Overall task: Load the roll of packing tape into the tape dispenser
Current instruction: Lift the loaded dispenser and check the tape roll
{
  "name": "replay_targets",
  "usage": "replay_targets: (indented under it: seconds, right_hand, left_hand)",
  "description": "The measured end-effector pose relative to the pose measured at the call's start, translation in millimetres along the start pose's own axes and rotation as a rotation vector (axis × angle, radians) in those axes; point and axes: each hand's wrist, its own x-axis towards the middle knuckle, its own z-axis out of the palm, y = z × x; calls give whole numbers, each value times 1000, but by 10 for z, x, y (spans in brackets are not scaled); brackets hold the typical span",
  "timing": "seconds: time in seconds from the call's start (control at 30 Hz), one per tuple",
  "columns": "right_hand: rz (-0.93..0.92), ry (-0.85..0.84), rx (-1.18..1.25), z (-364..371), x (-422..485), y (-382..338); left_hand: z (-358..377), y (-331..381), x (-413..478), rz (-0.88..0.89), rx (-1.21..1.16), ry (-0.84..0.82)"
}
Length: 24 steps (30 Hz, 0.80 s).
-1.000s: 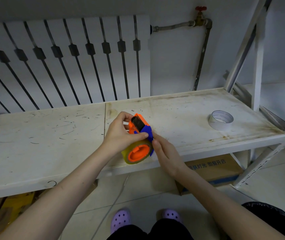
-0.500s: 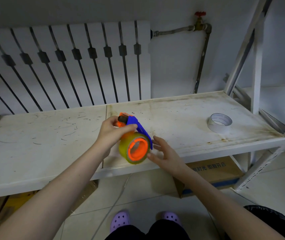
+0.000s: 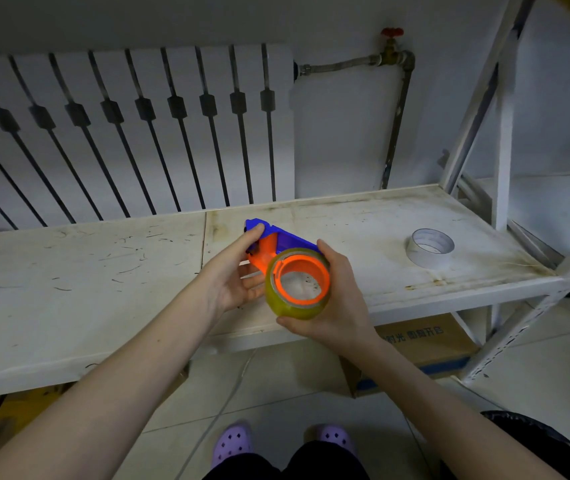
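An orange and blue tape dispenser (image 3: 276,242) is held above the front edge of the white shelf (image 3: 68,271). A yellowish clear roll of packing tape (image 3: 290,308) sits around the dispenser's orange hub. My left hand (image 3: 233,271) grips the dispenser at its blue and orange handle end. My right hand (image 3: 337,299) wraps around the roll from the right and below, thumb under it and fingers over its top. The roll's open centre faces me.
A second, white roll of tape (image 3: 430,245) lies flat on the shelf's right part. A radiator (image 3: 131,133) and pipe with a red valve (image 3: 392,32) stand behind. Metal shelf uprights (image 3: 501,133) rise at right. A cardboard box (image 3: 422,344) sits under the shelf.
The dispenser has turned so the roll's centre faces me. My right hand, open beside the roll half a second ago, has closed around it. My left hand shifted along the handle.
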Motion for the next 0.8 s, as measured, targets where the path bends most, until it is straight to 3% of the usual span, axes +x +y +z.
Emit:
replay_targets:
  seconds: [0.23, 0.43, 0.6, 0.8]
  right_hand:
    - [265, 194, -69, -151, 194, 367]
    - [473, 299, 81, 38, 345, 530]
    - [489, 430, -100, -84, 507, 740]
    - [489, 380, -254, -103, 491, 967]
  left_hand:
    - [-45, -70, 55, 36, 237, -13]
    - [-148, -249, 63, 79, 430, 30]
    - [-328, -294, 54, 105, 485, 62]
    - [-280, -344, 91, 113, 501, 31]
